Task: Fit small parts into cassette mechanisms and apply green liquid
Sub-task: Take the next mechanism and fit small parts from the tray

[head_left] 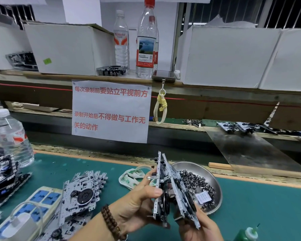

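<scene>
Two metal cassette mechanisms are held upright and edge-on above the green mat. My left hand [141, 200] grips the left mechanism [159, 192], thumb across its near edge. My right hand [200, 226] holds the right mechanism [179, 188] from below, leaning against the other. Behind them a steel bowl [214, 181] holds several small dark parts [196, 183] and a white slip. A green liquid bottle [247, 233] with a needle tip stands at the bottom right. More mechanisms [80, 193] lie stacked to the left.
A stained white cloth [130, 176] lies left of the bowl. A power strip [24, 213] sits bottom left, a water bottle [14, 138] at the left edge. A paper notice [109, 110] hangs from the shelf; boxes and bottles stand above. A sloped metal chute [247, 150] runs at right.
</scene>
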`<act>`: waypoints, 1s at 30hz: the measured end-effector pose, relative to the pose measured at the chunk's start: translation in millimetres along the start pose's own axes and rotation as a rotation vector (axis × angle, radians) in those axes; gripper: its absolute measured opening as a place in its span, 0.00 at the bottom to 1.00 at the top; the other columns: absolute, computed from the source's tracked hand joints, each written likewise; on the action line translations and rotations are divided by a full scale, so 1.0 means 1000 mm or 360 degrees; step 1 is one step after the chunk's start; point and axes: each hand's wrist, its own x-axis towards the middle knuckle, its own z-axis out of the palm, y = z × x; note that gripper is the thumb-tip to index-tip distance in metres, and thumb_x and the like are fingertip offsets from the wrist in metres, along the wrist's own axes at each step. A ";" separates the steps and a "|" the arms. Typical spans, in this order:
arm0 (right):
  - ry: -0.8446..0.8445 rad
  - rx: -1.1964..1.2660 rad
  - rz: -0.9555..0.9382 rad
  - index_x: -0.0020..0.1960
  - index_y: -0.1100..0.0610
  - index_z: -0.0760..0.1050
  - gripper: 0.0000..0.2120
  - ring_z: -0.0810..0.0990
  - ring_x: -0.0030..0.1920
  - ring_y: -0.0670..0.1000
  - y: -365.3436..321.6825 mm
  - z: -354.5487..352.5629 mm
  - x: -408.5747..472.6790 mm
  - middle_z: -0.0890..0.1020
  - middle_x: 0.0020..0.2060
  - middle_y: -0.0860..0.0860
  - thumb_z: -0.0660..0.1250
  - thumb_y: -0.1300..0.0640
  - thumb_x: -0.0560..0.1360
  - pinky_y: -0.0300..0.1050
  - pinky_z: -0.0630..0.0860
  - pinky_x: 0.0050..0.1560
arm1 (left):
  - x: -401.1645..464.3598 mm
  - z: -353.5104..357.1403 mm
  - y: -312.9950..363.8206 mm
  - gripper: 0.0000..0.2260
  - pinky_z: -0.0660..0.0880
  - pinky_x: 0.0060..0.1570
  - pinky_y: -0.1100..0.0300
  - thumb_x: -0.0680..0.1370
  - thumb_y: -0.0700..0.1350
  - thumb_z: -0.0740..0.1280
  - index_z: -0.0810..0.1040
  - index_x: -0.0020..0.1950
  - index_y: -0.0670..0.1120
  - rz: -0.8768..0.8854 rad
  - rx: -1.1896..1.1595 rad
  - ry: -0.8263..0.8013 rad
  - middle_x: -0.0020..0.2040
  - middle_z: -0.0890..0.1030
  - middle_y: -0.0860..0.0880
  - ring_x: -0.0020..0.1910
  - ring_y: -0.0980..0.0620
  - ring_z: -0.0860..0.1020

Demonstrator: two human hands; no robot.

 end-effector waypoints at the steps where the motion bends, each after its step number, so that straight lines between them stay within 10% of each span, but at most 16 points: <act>1: 0.0024 0.0055 -0.0012 0.42 0.72 0.81 0.38 0.79 0.23 0.59 -0.001 -0.001 0.000 0.80 0.36 0.70 0.81 0.73 0.31 0.43 0.72 0.14 | 0.000 -0.002 0.000 0.44 0.73 0.47 0.39 0.53 0.42 0.76 0.67 0.68 0.52 0.0015 -0.0009 0.0024 0.58 0.79 0.39 0.53 0.39 0.75; 7: 0.0238 -0.0145 -0.0154 0.46 0.69 0.81 0.40 0.81 0.27 0.56 -0.017 -0.010 -0.007 0.83 0.39 0.63 0.82 0.70 0.32 0.42 0.72 0.15 | 0.000 -0.020 0.002 0.23 0.69 0.54 0.35 0.49 0.45 0.76 0.83 0.43 0.40 0.0018 -0.0104 0.0343 0.43 0.82 0.40 0.48 0.42 0.75; 12: 0.0522 -0.0799 -0.0044 0.51 0.69 0.75 0.10 0.81 0.32 0.59 -0.029 -0.027 -0.020 0.82 0.38 0.66 0.63 0.67 0.71 0.51 0.81 0.33 | 0.006 -0.040 -0.002 0.24 0.71 0.47 0.45 0.63 0.45 0.72 0.70 0.57 0.43 -0.0031 -0.0107 0.0676 0.42 0.72 0.43 0.42 0.46 0.72; 14: 0.0665 -0.1202 0.0085 0.50 0.70 0.73 0.07 0.79 0.42 0.58 -0.030 -0.039 -0.032 0.81 0.41 0.66 0.63 0.69 0.73 0.48 0.76 0.45 | 0.008 -0.049 -0.006 0.22 0.71 0.45 0.47 0.64 0.47 0.69 0.70 0.56 0.45 -0.0061 -0.0115 0.0743 0.38 0.71 0.44 0.39 0.46 0.71; 21: 0.0955 -0.1978 0.0195 0.40 0.65 0.73 0.05 0.68 0.29 0.50 -0.013 -0.058 -0.056 0.71 0.30 0.58 0.64 0.71 0.73 0.34 0.63 0.27 | 0.013 -0.059 -0.012 0.16 0.68 0.40 0.51 0.62 0.48 0.69 0.70 0.47 0.47 -0.0098 -0.0078 0.0804 0.33 0.70 0.44 0.35 0.47 0.70; 30: 0.0922 -0.2392 0.0369 0.44 0.54 0.76 0.03 0.76 0.36 0.44 -0.029 -0.046 -0.057 0.79 0.32 0.47 0.68 0.55 0.74 0.39 0.75 0.46 | 0.017 -0.061 -0.013 0.16 0.71 0.42 0.47 0.63 0.46 0.69 0.71 0.47 0.43 -0.0228 0.0051 0.0736 0.35 0.72 0.43 0.35 0.45 0.70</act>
